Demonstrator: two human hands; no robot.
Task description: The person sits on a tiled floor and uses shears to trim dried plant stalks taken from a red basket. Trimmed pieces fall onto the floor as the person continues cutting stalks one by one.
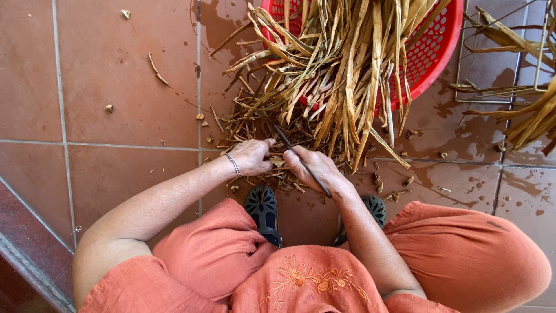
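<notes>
Pinching a dry stalk (277, 164) (likely light, brittle; best gripped near its end), the left hand (252, 156) is steadying it while the right hand (315, 168) is clasping a thin dark blade (301, 160).

Tiled floor (104, 69) carrying plant material

Reddish tiles are showing wet patches (463, 145). A red basket (434, 52) and a wire rack (504, 87) are sitting on the floor; dried stalks (324, 75) and scattered trimmings (260, 139) are lying beside dark sandals (263, 211).

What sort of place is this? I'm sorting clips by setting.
Probably a home yard or porch floor: wet terracotta tiles, a red basket of dried stalks, and trimmings near the hands.
</notes>
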